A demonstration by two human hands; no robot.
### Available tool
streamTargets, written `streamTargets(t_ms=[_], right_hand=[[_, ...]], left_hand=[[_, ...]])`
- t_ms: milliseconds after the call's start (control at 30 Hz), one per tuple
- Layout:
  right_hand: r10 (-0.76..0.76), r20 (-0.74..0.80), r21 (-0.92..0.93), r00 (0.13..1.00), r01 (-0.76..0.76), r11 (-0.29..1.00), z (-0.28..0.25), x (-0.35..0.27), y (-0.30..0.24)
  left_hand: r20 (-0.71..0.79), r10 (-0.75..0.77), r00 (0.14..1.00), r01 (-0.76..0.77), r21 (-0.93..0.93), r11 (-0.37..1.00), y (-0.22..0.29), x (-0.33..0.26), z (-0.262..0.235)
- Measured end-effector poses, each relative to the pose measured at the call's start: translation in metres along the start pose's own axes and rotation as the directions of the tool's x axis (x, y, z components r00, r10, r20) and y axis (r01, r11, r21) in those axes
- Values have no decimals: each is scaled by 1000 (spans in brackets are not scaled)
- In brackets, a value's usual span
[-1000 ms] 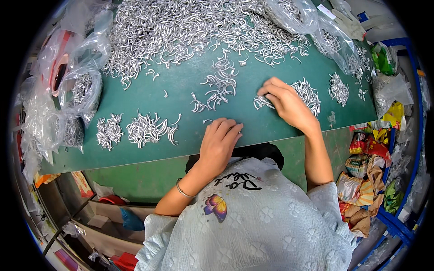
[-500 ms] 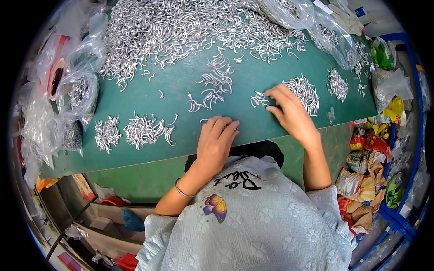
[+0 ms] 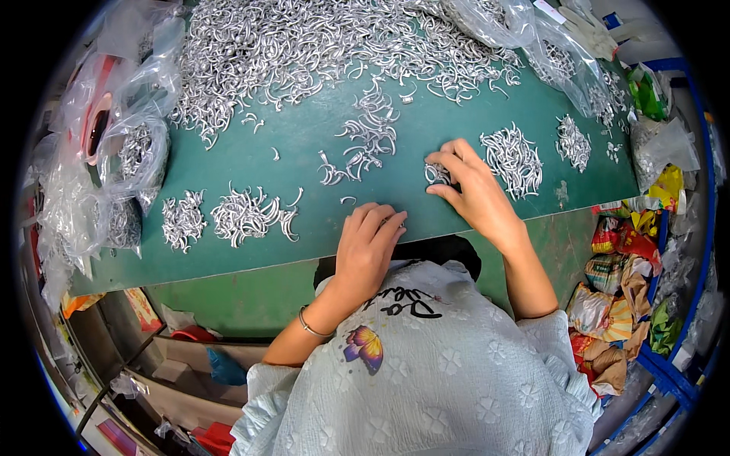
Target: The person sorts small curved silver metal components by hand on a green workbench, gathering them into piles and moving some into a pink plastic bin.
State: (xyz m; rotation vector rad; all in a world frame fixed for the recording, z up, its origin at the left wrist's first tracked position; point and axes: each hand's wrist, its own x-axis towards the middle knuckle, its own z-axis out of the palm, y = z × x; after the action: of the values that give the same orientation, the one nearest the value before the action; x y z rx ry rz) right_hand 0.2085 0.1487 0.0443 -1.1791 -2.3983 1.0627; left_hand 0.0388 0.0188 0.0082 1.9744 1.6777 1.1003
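My left hand (image 3: pixel 368 249) rests at the table's front edge with its fingers curled in. A glint of silver metal shows by its fingertips; most of what it holds is hidden. Farther right, my right hand (image 3: pixel 477 191) bends its thumb and fingers around a small cluster of curved silver metal pieces (image 3: pixel 436 174) on the green tabletop. One loose curved piece (image 3: pixel 348 200) lies just beyond the left hand. A strung-out heap of such pieces (image 3: pixel 369 133) lies farther off, between the two hands. Beside the right hand is a larger pile (image 3: pixel 512 161).
A big mass of silver pieces (image 3: pixel 274 53) covers the far table. Two piles (image 3: pixel 182 220) (image 3: pixel 247 216) lie at left, a small pile (image 3: pixel 572 143) at right. Clear plastic bags (image 3: pixel 137 159) stand at the left edge; another bag (image 3: pixel 559 57) lies far right.
My right hand has shifted slightly left and closed in around the small cluster, drawing it together. My left hand has moved a little toward me, uncovering the loose curved piece.
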Motion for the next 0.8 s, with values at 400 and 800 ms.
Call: streamTargets(t_ms=[400,800], right_hand=[[-63,-146,-19,987,61,998,-7,-3,6],[-263,-126,-260,957,224,939,4,0,4]], left_hand=[[-22,-31,999,31,-28,999,2,0,0],[-34,-40,999,39,-38,999,3,0,0]])
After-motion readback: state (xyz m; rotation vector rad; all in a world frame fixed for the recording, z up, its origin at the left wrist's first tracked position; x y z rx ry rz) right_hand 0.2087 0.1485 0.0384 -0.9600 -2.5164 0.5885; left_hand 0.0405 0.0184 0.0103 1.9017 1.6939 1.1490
